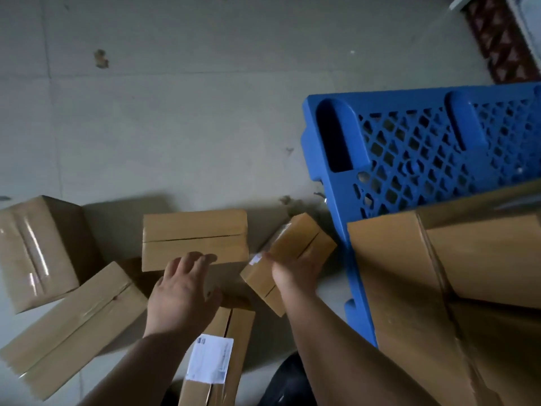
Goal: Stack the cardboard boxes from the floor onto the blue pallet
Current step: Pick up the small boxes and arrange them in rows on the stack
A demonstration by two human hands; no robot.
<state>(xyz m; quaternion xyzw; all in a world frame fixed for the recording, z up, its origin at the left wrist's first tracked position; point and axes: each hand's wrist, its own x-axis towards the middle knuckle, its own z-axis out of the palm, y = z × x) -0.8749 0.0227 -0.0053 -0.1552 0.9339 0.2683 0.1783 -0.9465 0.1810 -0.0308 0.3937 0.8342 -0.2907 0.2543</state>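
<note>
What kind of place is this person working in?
Probably a warehouse or storeroom, though little of the room shows. The clues: a bare concrete floor, a blue pallet of plastic, and taped cardboard boxes scattered about, one with a shipping label.

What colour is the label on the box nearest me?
White with blue print, on the box; head view.

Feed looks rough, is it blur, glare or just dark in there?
Head view: dim and soft all over, motion blur on the right hand and its small box; glare streaks on the taped box at left; wide-angle bending of the blue pallet.
</note>
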